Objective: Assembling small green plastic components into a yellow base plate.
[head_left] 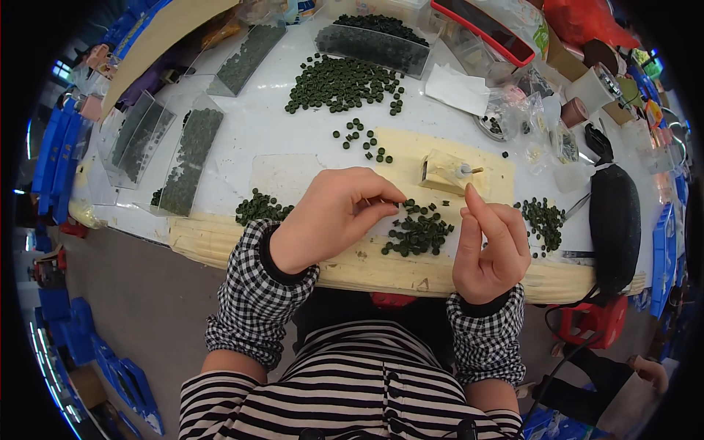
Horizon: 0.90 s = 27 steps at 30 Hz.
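My left hand (pixel 334 216) is closed, with thumb and forefinger tips together at the left edge of a pile of small dark green round pieces (pixel 416 236). What sits between those tips is too small to make out. To the right of the pile, my right hand (pixel 495 249) is also closed in a pinch, its fingertips pointing up. Whatever it holds, if anything, is hidden. Just beyond its fingertips stands a small cream block fixture (pixel 444 172) with a short brown-tipped pin on top, set on a pale yellow board (pixel 493 155).
Heaps of similar pieces lie far off (pixel 341 84), by my left wrist (pixel 260 209) and at right (pixel 543 224). Clear trays of pieces (pixel 192 161) stand left and at the back. A black padded object (pixel 614 227), a white tissue (pixel 456 89) and a red-cased phone (pixel 485 31) lie right.
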### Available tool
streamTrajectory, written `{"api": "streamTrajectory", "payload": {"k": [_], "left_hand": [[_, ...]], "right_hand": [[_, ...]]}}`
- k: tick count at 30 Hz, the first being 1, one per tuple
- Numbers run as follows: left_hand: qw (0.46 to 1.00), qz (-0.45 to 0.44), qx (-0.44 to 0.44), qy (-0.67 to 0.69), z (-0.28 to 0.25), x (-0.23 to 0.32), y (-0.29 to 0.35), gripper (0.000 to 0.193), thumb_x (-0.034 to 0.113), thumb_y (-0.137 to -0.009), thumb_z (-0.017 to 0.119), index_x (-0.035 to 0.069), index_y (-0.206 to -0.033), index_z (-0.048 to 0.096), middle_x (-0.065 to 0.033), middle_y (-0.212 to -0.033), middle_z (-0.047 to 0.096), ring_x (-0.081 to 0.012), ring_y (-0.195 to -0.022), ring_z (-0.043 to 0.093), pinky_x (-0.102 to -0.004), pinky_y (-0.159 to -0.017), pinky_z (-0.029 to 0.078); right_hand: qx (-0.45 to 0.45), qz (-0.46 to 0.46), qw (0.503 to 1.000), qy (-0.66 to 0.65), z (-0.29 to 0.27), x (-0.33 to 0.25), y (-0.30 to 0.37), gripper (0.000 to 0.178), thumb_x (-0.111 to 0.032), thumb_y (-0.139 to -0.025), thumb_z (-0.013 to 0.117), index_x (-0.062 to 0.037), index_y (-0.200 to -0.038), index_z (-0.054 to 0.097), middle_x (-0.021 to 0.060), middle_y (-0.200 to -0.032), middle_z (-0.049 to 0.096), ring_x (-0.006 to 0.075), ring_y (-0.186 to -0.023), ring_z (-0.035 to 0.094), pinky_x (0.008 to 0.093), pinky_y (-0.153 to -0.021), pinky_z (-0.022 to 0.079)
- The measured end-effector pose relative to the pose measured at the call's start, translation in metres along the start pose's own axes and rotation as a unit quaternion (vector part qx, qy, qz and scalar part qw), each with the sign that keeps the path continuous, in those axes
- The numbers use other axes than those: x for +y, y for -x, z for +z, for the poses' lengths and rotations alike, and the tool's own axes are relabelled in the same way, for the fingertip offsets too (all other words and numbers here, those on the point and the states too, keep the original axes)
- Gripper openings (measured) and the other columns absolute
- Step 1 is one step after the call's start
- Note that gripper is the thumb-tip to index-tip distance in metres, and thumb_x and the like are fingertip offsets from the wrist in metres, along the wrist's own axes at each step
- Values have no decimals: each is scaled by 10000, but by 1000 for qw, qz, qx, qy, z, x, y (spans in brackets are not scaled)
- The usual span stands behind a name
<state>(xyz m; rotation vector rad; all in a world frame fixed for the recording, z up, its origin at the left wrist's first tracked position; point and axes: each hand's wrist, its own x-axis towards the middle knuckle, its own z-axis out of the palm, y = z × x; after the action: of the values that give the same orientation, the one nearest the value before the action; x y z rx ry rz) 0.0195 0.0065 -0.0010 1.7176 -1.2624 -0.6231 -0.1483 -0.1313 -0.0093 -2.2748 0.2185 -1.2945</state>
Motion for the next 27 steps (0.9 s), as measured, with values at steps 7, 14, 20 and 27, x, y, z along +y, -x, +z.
{"api": "streamTrajectory", "payload": {"k": [7, 14, 20, 27], "left_hand": [[944, -86, -38, 315, -4, 6, 0, 201, 23, -926, 608, -47, -1110, 654, -108, -984, 705, -127, -854, 670, -243, -787, 551], [877, -129, -63, 458, -5, -1, -3, 270, 71, -953, 584, -16, -1209, 599, -103, -1009, 702, -118, -853, 666, -232, -794, 546], [847, -147, -71, 506, -3, -1, -3, 254, 99, -959, 585, 0, -1193, 595, -77, -1006, 683, -103, -851, 633, -230, -798, 522], [821, -152, -70, 545, -1, 3, -5, 244, 146, -981, 564, -5, -1168, 603, -38, -939, 641, -85, -824, 577, -227, -773, 484]], "right_hand": [[38, 50, 998, -11, -1, 3, 3, 291, 92, -799, 665, 10, -1074, 705, 97, -845, 627, 153, -671, 594, 241, -607, 484], [-8, 64, 995, 80, -24, 23, -30, 164, 15, -812, 693, 0, -976, 698, 104, -893, 627, 211, -786, 601, 294, -697, 478], [-72, 67, 992, 78, -16, 31, -35, 160, -40, -781, 734, -24, -930, 678, 102, -896, 624, 253, -802, 570, 332, -704, 458], [1, 48, 996, 79, -21, 18, -38, 157, 5, -767, 736, -20, -908, 671, 100, -894, 633, 232, -807, 601, 312, -712, 481]]}}
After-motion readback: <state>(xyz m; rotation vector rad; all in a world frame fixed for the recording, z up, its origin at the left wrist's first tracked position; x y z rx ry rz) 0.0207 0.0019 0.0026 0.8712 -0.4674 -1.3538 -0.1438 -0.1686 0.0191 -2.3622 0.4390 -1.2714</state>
